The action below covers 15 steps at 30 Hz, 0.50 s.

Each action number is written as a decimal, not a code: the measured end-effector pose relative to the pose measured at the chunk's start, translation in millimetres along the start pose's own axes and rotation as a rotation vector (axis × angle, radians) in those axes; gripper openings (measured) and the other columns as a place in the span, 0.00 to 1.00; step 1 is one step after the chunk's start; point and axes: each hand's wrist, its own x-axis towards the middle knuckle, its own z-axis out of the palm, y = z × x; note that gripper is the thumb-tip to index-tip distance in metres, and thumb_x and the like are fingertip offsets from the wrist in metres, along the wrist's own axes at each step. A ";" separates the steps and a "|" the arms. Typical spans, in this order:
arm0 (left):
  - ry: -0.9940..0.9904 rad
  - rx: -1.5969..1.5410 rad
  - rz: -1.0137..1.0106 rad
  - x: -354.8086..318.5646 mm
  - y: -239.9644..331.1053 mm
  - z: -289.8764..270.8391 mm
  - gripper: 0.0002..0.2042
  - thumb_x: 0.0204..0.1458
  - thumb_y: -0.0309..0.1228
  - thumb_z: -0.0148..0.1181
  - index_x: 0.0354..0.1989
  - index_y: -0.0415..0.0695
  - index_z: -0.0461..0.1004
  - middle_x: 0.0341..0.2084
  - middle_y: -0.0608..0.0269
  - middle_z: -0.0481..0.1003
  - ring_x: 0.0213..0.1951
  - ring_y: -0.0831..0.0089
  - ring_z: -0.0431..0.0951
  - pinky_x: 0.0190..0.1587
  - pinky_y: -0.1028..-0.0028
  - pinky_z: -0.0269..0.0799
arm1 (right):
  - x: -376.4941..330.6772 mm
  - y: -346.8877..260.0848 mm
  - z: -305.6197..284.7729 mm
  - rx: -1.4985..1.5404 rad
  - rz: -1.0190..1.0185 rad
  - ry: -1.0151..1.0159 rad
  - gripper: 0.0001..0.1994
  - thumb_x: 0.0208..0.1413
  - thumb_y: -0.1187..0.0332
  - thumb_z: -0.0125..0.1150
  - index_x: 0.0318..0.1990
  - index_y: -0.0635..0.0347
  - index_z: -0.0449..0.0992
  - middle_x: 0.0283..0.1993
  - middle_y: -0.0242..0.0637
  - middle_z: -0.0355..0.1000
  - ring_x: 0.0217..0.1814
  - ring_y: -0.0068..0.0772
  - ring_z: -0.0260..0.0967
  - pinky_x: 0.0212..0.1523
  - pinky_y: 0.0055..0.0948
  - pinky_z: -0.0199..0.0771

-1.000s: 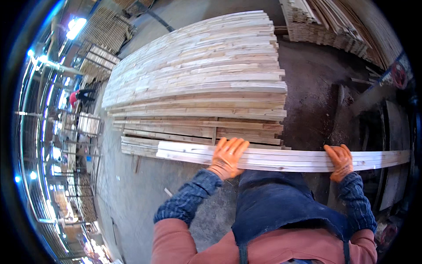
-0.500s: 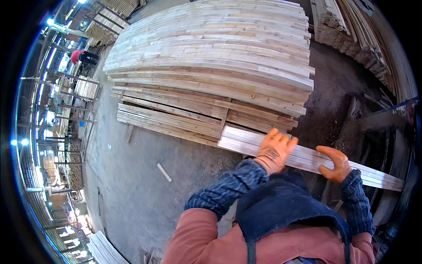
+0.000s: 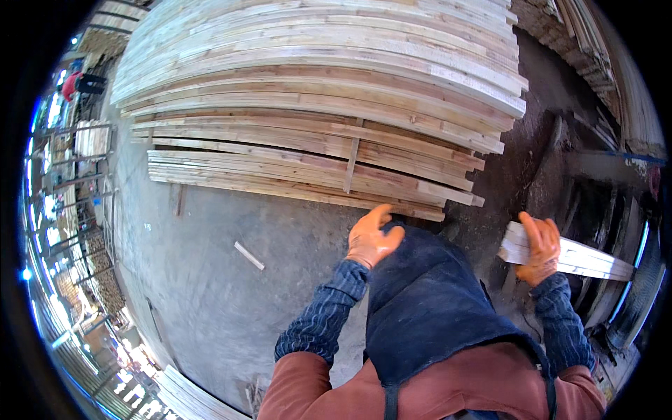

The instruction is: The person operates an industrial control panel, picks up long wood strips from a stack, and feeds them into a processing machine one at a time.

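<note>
My right hand, in an orange glove, grips a short bundle of pale wooden strips near its left end. The strips run off to the right into the dark machinery. Beside the near edge of the big lumber stack, my left hand, also gloved in orange, is empty. Its thumb and fingers are spread apart, above the edge of my dark blue apron.
A thin crosswise wooden strip rests on the stack's lower boards. A loose white stick lies on the concrete floor. Dark machinery stands at right. At far left, a person in red bends over.
My left hand has let go of the pale strips and moved left. The strips have slid right, with my right hand now closed on their left end. The view has shifted.
</note>
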 end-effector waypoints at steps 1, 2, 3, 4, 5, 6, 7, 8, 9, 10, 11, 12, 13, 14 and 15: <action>0.018 -0.204 -0.146 6.0 -55.4 17.9 0.31 0.50 0.38 0.71 0.61 0.37 0.71 0.49 0.49 0.80 0.52 0.65 0.80 0.53 0.68 0.76 | -4.0 6.5 -5.4 -0.042 0.045 -0.010 0.45 0.31 0.74 0.75 0.67 0.51 0.68 0.57 0.50 0.73 0.63 0.56 0.69 0.71 0.59 0.60; -0.014 -0.358 -0.260 9.9 -81.1 22.2 0.33 0.49 0.40 0.72 0.61 0.34 0.70 0.50 0.48 0.80 0.51 0.63 0.81 0.54 0.67 0.76 | -9.4 19.6 -1.7 -0.071 0.057 0.051 0.45 0.32 0.74 0.76 0.66 0.50 0.69 0.60 0.50 0.71 0.66 0.56 0.67 0.71 0.59 0.59; -0.063 -0.502 -0.369 18.8 -102.3 22.4 0.36 0.48 0.41 0.73 0.62 0.31 0.68 0.50 0.47 0.80 0.51 0.62 0.81 0.56 0.65 0.75 | -18.6 28.2 -0.8 -0.109 0.088 0.117 0.44 0.33 0.73 0.76 0.66 0.49 0.69 0.62 0.51 0.70 0.69 0.56 0.65 0.72 0.59 0.59; -0.060 -0.526 -0.432 23.7 -134.4 26.3 0.36 0.48 0.40 0.73 0.61 0.31 0.68 0.49 0.49 0.80 0.50 0.63 0.80 0.55 0.67 0.75 | -23.9 29.8 -4.0 -0.182 0.108 0.138 0.44 0.34 0.74 0.76 0.67 0.52 0.68 0.67 0.52 0.67 0.73 0.56 0.61 0.73 0.57 0.58; -0.046 -0.546 -0.490 23.2 -172.4 31.4 0.35 0.48 0.39 0.74 0.61 0.31 0.69 0.49 0.50 0.80 0.50 0.64 0.80 0.55 0.68 0.75 | -27.9 34.0 -0.3 -0.182 0.143 0.262 0.44 0.37 0.72 0.75 0.68 0.55 0.66 0.69 0.52 0.65 0.74 0.57 0.59 0.74 0.55 0.57; 0.033 -0.435 -0.515 17.5 -226.7 40.9 0.33 0.49 0.37 0.74 0.60 0.31 0.69 0.47 0.51 0.80 0.48 0.65 0.80 0.53 0.69 0.75 | -33.3 40.8 6.0 -0.164 0.207 0.355 0.45 0.38 0.72 0.75 0.70 0.56 0.64 0.69 0.52 0.64 0.74 0.58 0.58 0.74 0.54 0.57; 0.092 -0.323 -0.532 12.5 -266.5 45.7 0.31 0.49 0.34 0.74 0.60 0.32 0.70 0.46 0.53 0.80 0.46 0.66 0.80 0.52 0.70 0.75 | -44.1 48.6 13.0 -0.162 0.286 0.445 0.46 0.39 0.71 0.75 0.71 0.57 0.62 0.70 0.52 0.63 0.74 0.60 0.58 0.74 0.53 0.57; 0.048 -0.371 -0.630 9.8 -280.4 40.5 0.31 0.51 0.37 0.73 0.60 0.34 0.70 0.46 0.55 0.79 0.46 0.69 0.79 0.49 0.72 0.74 | -69.4 66.1 33.9 -0.293 0.429 0.506 0.48 0.41 0.71 0.76 0.73 0.57 0.58 0.72 0.53 0.60 0.73 0.61 0.58 0.74 0.52 0.57; 0.012 -0.419 -0.732 8.0 -291.6 38.2 0.30 0.53 0.40 0.72 0.60 0.36 0.71 0.47 0.57 0.79 0.47 0.71 0.78 0.46 0.74 0.72 | -95.9 84.5 61.5 -0.294 0.565 0.636 0.48 0.44 0.68 0.77 0.74 0.57 0.57 0.73 0.54 0.57 0.73 0.58 0.59 0.73 0.50 0.59; -0.016 -0.413 -0.739 9.6 -290.0 41.3 0.31 0.53 0.40 0.72 0.61 0.36 0.71 0.47 0.57 0.79 0.47 0.71 0.78 0.46 0.74 0.71 | -117.9 105.0 101.3 -0.011 0.683 0.855 0.49 0.45 0.66 0.78 0.74 0.57 0.55 0.74 0.54 0.57 0.73 0.56 0.58 0.73 0.50 0.60; -0.034 -0.408 -0.749 7.0 -281.5 40.8 0.31 0.53 0.41 0.71 0.61 0.36 0.70 0.48 0.57 0.79 0.47 0.71 0.78 0.46 0.73 0.71 | -135.5 122.0 136.2 0.084 0.833 0.977 0.48 0.47 0.64 0.78 0.75 0.58 0.54 0.74 0.54 0.56 0.74 0.54 0.57 0.73 0.48 0.59; -0.056 -0.400 -0.762 8.0 -270.3 41.0 0.31 0.54 0.41 0.71 0.62 0.36 0.70 0.48 0.57 0.79 0.47 0.71 0.78 0.46 0.73 0.70 | -152.7 136.5 174.6 0.171 0.998 1.036 0.48 0.49 0.63 0.78 0.75 0.58 0.53 0.75 0.54 0.54 0.74 0.52 0.56 0.73 0.47 0.58; -0.071 -0.383 -0.721 10.1 -265.3 44.3 0.31 0.54 0.41 0.70 0.63 0.37 0.69 0.49 0.57 0.79 0.47 0.70 0.78 0.47 0.72 0.70 | -165.0 150.5 219.4 0.261 1.134 1.068 0.48 0.50 0.62 0.78 0.75 0.59 0.52 0.75 0.53 0.53 0.74 0.50 0.56 0.74 0.46 0.58; -0.084 -0.371 -0.681 12.9 -262.9 50.4 0.32 0.54 0.42 0.70 0.63 0.37 0.69 0.49 0.57 0.78 0.48 0.69 0.78 0.47 0.71 0.70 | -172.3 156.0 268.9 0.372 1.212 0.976 0.48 0.52 0.60 0.78 0.75 0.60 0.51 0.76 0.53 0.52 0.75 0.48 0.55 0.74 0.45 0.57; -0.095 -0.355 -0.645 14.8 -265.6 56.9 0.32 0.55 0.42 0.69 0.64 0.37 0.68 0.50 0.56 0.78 0.49 0.69 0.78 0.48 0.70 0.70 | -177.7 151.4 312.5 0.450 1.264 0.658 0.44 0.53 0.61 0.76 0.73 0.61 0.56 0.78 0.52 0.50 0.77 0.48 0.51 0.75 0.43 0.54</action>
